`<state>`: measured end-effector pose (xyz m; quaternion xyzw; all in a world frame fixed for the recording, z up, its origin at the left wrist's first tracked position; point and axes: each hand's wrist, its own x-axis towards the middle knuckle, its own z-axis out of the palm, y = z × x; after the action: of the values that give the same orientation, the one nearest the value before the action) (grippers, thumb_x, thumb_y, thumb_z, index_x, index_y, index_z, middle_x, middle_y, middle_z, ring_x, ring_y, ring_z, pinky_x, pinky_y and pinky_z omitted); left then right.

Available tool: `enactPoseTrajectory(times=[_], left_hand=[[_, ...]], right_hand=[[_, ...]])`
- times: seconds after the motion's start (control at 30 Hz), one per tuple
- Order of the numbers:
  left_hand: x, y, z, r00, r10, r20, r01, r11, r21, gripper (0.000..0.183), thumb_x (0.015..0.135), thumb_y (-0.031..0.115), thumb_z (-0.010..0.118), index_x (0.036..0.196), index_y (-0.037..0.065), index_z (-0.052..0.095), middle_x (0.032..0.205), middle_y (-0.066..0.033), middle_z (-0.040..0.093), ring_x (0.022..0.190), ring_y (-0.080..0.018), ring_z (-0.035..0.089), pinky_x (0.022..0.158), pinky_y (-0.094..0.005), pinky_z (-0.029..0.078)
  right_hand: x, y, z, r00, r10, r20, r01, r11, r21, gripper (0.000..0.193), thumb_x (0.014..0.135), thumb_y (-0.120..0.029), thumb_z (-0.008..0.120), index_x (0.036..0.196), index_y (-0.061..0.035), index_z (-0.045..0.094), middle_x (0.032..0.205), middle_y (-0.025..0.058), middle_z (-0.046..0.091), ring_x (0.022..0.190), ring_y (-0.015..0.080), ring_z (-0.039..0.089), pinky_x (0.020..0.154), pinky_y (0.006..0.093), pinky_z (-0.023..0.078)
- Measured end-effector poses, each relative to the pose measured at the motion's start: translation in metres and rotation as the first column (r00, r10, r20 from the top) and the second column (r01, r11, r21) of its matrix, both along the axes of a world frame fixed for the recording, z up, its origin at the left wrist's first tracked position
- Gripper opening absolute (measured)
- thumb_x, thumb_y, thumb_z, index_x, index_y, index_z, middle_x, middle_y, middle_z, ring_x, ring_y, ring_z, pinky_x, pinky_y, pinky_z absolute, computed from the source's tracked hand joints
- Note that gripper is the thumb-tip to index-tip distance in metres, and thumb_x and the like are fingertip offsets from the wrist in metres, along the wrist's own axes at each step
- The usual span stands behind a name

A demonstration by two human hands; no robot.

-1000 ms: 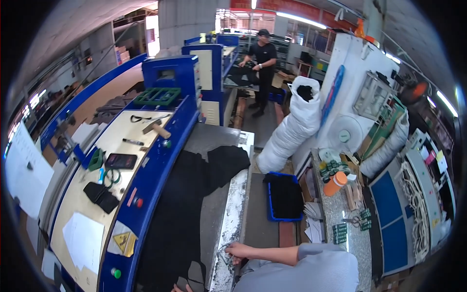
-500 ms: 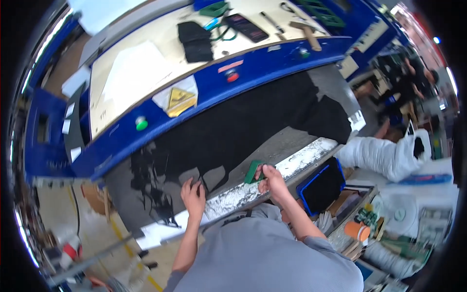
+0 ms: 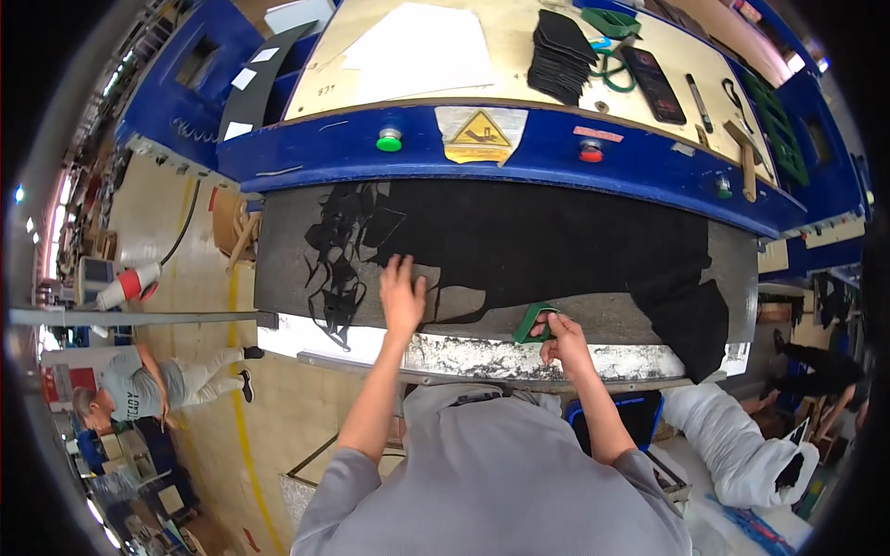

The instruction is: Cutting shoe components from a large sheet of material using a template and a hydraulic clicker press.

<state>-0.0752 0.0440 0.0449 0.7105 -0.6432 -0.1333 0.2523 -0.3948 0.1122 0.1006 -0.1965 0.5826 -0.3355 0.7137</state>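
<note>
A wide sheet of black material, fabric or leather, lies across the dark grey bed of a blue press. Cut-outs and thin scraps make up its left end. My left hand rests on the sheet near these cut-outs, palm down with fingers stretched. Between the thumb and fingers of my right hand is a green cutting die. It is held at the sheet's near edge, just above the bed; whether it touches cannot be made out.
On the press's pale top lie black cut pieces, a phone, a hammer and white paper. Green and red buttons line the blue beam. A white sack stands at right. Another person is at far left.
My view has turned, so the press now runs nearly level. My left hand has moved a little farther onto the sheet, its fingers straighter. The green die stays in my right hand.
</note>
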Motion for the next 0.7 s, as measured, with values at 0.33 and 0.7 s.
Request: enactPoseTrajectory(times=[0.33,0.7], left_hand=[[0.084,-0.106,-0.018,0.973,0.204,0.105,-0.217,0.968,0.13,0.048,0.083,0.027,0.079,0.123,0.005,0.062,0.106,-0.0119,0.067,0.107,-0.0344,0.06,0.087,-0.0467,0.047],[0.107,-0.051,0.007,0.169,0.37,-0.914,0.345,0.846,0.406,0.038,0.091,0.005,0.072,0.125,0.011,0.057,0.099,0.0039,0.062,0.081,-0.0051,0.058,0.062,-0.0194,0.041]], right_hand=[[0.022,-0.007,-0.027,0.999,-0.017,-0.042,0.021,0.996,0.087,0.033,0.104,-0.027,0.05,0.126,-0.0021,0.055,0.104,0.0097,0.07,0.056,0.0146,0.063,0.052,0.0266,0.051],[0.074,-0.011,0.01,0.637,-0.123,-0.761,-0.123,0.958,-0.258,0.028,0.102,-0.023,0.057,0.103,0.0035,0.067,0.083,0.0088,0.071,0.06,0.0121,0.064,0.054,0.0269,0.051]])
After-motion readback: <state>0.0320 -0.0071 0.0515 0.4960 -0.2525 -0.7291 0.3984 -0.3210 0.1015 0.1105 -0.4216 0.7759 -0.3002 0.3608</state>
